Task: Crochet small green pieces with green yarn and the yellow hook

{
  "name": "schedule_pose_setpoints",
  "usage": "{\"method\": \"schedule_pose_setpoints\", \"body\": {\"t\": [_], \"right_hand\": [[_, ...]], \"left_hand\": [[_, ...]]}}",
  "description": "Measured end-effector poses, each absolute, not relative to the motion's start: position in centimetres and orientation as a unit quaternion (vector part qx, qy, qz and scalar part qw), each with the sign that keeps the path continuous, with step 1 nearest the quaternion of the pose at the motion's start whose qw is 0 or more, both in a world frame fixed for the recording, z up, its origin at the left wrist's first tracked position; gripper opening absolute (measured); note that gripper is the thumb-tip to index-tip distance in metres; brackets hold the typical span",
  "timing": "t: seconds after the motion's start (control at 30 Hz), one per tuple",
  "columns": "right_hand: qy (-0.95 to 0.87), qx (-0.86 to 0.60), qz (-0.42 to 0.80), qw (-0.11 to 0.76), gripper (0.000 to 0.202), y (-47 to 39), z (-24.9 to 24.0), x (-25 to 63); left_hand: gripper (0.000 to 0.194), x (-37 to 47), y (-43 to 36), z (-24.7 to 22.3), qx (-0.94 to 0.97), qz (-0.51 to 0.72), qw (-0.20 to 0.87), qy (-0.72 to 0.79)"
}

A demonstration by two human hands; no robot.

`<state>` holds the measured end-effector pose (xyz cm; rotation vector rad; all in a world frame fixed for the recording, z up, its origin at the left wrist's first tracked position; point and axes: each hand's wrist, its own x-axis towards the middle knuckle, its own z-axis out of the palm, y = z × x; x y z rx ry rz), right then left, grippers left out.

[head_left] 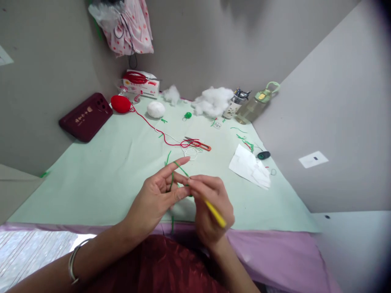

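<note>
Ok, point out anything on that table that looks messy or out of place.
Two things look untidy. The thin red yarn strand loops at the orange-handled metal snips, where it might snag. Short green yarn scraps lie scattered near the creased white paper, like uncollected offcuts. Nothing looks plainly spilled or broken.

Your left hand [152, 194] is held palm inward, with its pointer finger [165, 171] stretched out and its thumb [175, 196] reaching toward your right hand [212, 203]. Your right hand is curled in a pinch, its fingertips close by your left ones. Your left arm [104, 246] slants up from the bottom left. Your right arm [235, 266] leans in from the bottom right.
</note>
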<state>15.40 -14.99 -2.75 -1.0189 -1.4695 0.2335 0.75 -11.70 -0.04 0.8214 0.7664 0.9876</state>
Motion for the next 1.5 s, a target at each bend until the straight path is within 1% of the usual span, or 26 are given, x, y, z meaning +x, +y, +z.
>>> {"method": "schedule_pose_setpoints", "body": {"t": [0.07,0.1,0.13,0.2,0.27,0.33,0.43,0.5,0.63,0.83,0.97,1.13,1.2,1.37,1.5], "right_hand": [[-0.656,-0.439,0.034,0.613,0.032,-15.0,-3.1,15.6],[-0.652,-0.439,0.035,0.617,0.030,-15.0,-3.0,15.7],[-0.636,-0.444,0.063,0.628,0.028,-15.0,-2.8,15.8],[-0.571,-0.449,0.162,0.668,0.022,-14.8,-2.0,16.0],[-0.497,-0.434,0.261,0.705,0.020,-14.6,-1.2,16.1],[-0.473,-0.413,0.316,0.712,0.018,-14.4,-0.7,16.0],[-0.502,-0.418,0.335,0.679,0.015,-14.1,-1.0,15.9],[-0.504,-0.428,0.349,0.664,0.015,-14.1,-1.5,16.0],[-0.462,-0.408,0.399,0.679,0.014,-13.9,-1.9,16.2],[-0.421,-0.338,0.471,0.697,0.017,-13.5,-1.1,16.3],[-0.455,-0.334,0.458,0.687,0.018,-13.8,-1.0,16.6],[-0.535,-0.384,0.352,0.665,0.020,-14.7,-1.0,17.1],[-0.549,-0.394,0.329,0.660,0.021,-14.8,-1.0,17.1],[-0.486,-0.374,0.399,0.682,0.020,-14.3,-1.2,16.8],[-0.456,-0.386,0.395,0.697,0.018,-14.0,-1.3,16.4]], "left_hand": [[0.057,0.7,-11.5,0.1,0.331,0.421,0.783,0.316],[0.052,0.7,-11.4,0.2,0.305,0.405,0.808,0.299],[0.048,0.6,-11.2,0.3,0.281,0.394,0.827,0.287],[0.042,0.5,-11.0,0.7,0.254,0.386,0.843,0.276],[0.042,0.5,-10.9,0.9,0.262,0.399,0.831,0.286],[0.041,0.6,-11.0,0.9,0.300,0.413,0.806,0.300],[0.036,0.8,-11.4,0.5,0.350,0.425,0.771,0.322],[0.038,0.8,-11.4,0.3,0.359,0.426,0.763,0.329],[0.045,0.5,-11.3,0.1,0.352,0.433,0.762,0.328],[0.038,0.2,-11.3,0.4,0.373,0.427,0.749,0.342],[0.036,0.2,-11.4,0.4,0.386,0.421,0.748,0.339],[0.036,0.0,-11.5,0.2,0.408,0.419,0.731,0.351],[0.037,0.0,-11.5,0.1,0.413,0.421,0.726,0.354],[0.041,0.0,-11.5,0.0,0.406,0.413,0.741,0.339],[0.051,0.1,-11.4,-0.1,0.389,0.421,0.751,0.328]]}}
